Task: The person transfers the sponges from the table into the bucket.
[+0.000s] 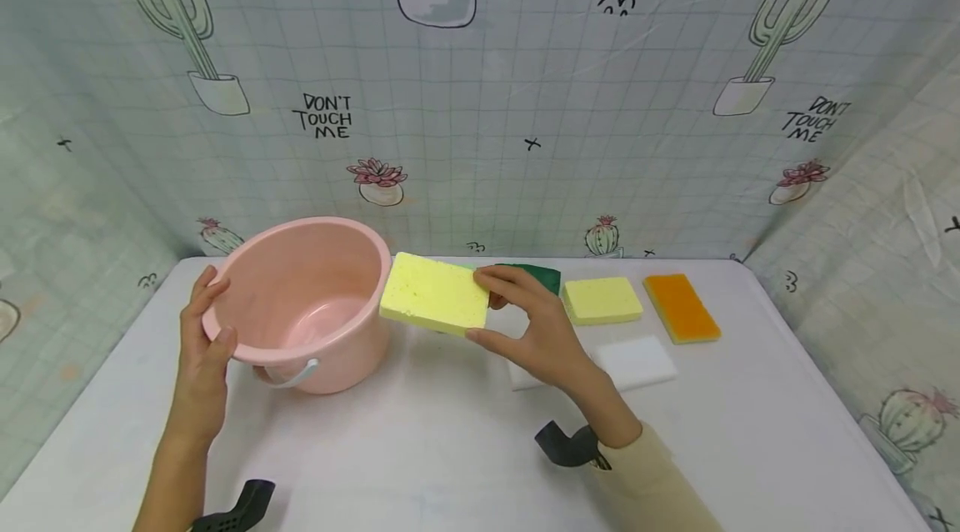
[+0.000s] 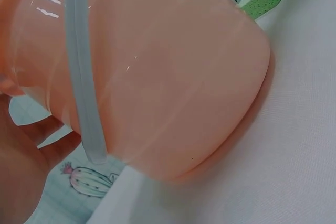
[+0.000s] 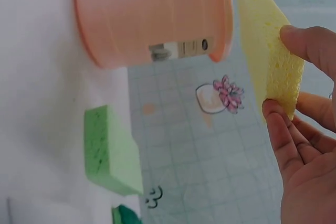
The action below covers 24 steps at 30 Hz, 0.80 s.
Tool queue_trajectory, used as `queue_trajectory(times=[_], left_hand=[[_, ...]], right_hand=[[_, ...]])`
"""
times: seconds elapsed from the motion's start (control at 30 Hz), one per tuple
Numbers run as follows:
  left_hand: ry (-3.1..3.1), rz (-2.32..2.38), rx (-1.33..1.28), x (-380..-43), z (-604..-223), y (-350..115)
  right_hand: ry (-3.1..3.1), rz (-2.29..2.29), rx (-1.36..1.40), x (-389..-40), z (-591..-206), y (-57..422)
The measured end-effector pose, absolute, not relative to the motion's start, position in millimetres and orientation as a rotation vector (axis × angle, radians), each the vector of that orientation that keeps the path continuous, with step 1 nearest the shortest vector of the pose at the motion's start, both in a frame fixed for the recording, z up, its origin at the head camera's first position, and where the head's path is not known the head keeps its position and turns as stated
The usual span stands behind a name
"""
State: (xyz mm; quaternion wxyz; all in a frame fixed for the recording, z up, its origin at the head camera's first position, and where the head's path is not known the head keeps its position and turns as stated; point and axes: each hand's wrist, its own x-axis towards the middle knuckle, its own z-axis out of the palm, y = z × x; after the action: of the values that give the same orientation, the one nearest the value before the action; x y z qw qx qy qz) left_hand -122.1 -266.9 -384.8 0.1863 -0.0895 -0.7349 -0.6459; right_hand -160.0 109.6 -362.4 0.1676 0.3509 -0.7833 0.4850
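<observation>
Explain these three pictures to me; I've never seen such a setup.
No robot here: these are a person's two bare hands. The wide picture comes from a camera on the head, looking forward and down; the other two, from cameras on the left and right wrists. The left hand grips the rim of a pink bucket. The right hand holds a yellow sponge by one end, raised off the white table. On the table lie a second yellow sponge, an orange-topped sponge, a flat white piece and a dark green item partly hidden by that hand. The right wrist picture also shows a light green sponge.
</observation>
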Motion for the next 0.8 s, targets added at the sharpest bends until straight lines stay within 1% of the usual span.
queue_trajectory(times=[0.4, 0.57, 0.8], left_hand=[[-2.098, -1.787, -0.232, -122, -385, -267], [-2.160, -1.692, -0.194, -122, -385, -266], [-2.146, -1.698, -0.183, -121, -387, -267]], right_hand=[[-2.218, 1.391, 1.064, -169, -340, 68], [-2.240, 1.377, 1.091, -172, -335, 51], [-2.299, 1.337, 1.141, -175, -328, 29]])
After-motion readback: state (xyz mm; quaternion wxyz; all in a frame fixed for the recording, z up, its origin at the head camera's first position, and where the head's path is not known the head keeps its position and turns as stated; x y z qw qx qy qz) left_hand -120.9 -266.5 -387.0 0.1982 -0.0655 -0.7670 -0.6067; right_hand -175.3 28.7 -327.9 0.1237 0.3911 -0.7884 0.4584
